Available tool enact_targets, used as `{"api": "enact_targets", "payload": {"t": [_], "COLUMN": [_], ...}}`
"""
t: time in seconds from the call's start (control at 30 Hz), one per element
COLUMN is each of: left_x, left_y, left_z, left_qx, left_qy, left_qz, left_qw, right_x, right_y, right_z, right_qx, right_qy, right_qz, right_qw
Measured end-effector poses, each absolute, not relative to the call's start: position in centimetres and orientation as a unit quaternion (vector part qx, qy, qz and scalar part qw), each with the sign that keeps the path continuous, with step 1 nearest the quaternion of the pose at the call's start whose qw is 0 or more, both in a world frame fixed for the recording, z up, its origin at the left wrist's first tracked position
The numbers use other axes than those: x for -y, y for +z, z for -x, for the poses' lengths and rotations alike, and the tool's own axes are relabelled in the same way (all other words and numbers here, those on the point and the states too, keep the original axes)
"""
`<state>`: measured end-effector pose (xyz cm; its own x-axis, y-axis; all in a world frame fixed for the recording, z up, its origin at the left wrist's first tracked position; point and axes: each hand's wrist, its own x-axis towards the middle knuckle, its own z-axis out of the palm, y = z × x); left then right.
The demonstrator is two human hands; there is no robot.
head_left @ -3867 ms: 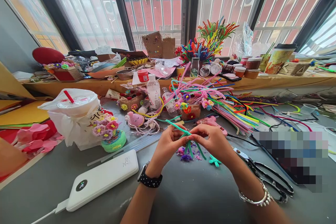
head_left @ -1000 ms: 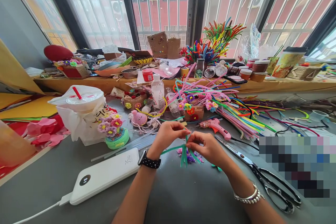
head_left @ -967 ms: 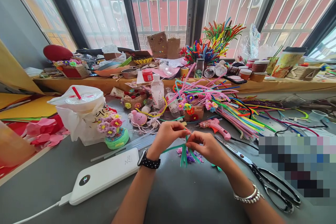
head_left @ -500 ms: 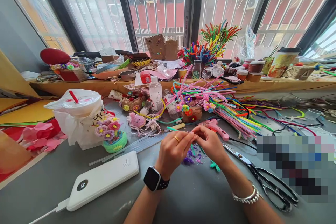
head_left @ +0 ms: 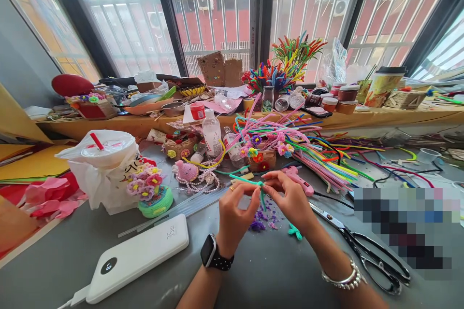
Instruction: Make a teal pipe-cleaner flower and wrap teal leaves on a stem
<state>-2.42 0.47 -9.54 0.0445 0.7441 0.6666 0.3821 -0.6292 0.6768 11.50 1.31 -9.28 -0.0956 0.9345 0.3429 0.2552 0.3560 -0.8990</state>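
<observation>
A green pipe cleaner (head_left: 243, 179) is bent near its middle, one straight length pointing left and another hanging down between my hands. My left hand (head_left: 237, 207) pinches it from the left with thumb and forefinger. From the other side my right hand (head_left: 290, 200) grips the bent part with its fingertips. Below them, purple fuzz clippings (head_left: 258, 222) lie scattered on the grey table. Close to my right wrist rests a small green pipe-cleaner shape (head_left: 295, 231) with several looped petals.
Black-handled scissors (head_left: 362, 246) lie right of my right arm, with a pink glue gun (head_left: 299, 181) behind my hand. A white power bank (head_left: 139, 258) sits at left near a bagged drink cup (head_left: 107, 154). Pipe-cleaner bundles (head_left: 322, 164) spread at the back right.
My left hand has turned and its fingers have opened out, so the green pipe cleaner's bend now shows between my fingertips. The camera view has shifted slightly.
</observation>
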Motion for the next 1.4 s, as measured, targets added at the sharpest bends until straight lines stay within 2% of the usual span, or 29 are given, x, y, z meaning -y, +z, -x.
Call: {"api": "enact_targets", "payload": {"t": [0.13, 0.2, 0.27, 0.47, 0.77, 1.1, 1.4], "left_x": [-0.6, -0.7, -0.8, -0.7, -1.4, -1.5, -1.5], "left_y": [-9.1, -9.0, -9.0, -9.2, -9.5, -9.5, -9.6], "left_z": [2.2, 2.1, 2.0, 1.9, 2.3, 2.5, 2.8], "left_qx": [-0.407, -0.391, -0.378, -0.372, -0.408, -0.391, -0.411], "left_qy": [0.561, 0.547, 0.539, 0.536, 0.508, 0.451, 0.438], "left_qz": [-0.569, -0.526, -0.514, -0.538, -0.506, -0.486, -0.578], "left_qw": [0.442, 0.52, 0.55, 0.534, 0.566, 0.639, 0.552], "right_x": [-0.9, -0.8, -0.8, -0.8, -0.9, -1.1, -1.5], "right_y": [-9.1, -9.0, -9.0, -8.9, -8.8, -9.4, -9.1], "right_z": [-11.5, -11.5, -11.5, -11.4, -11.5, -11.1, -11.8], "right_qx": [0.698, 0.699, 0.693, 0.651, 0.612, 0.605, 0.63], "right_qy": [0.208, 0.179, 0.172, 0.248, 0.335, 0.33, 0.374], "right_qz": [0.485, 0.493, 0.496, 0.481, 0.438, 0.422, 0.432], "right_qw": [0.484, 0.487, 0.494, 0.533, 0.566, 0.59, 0.526]}}
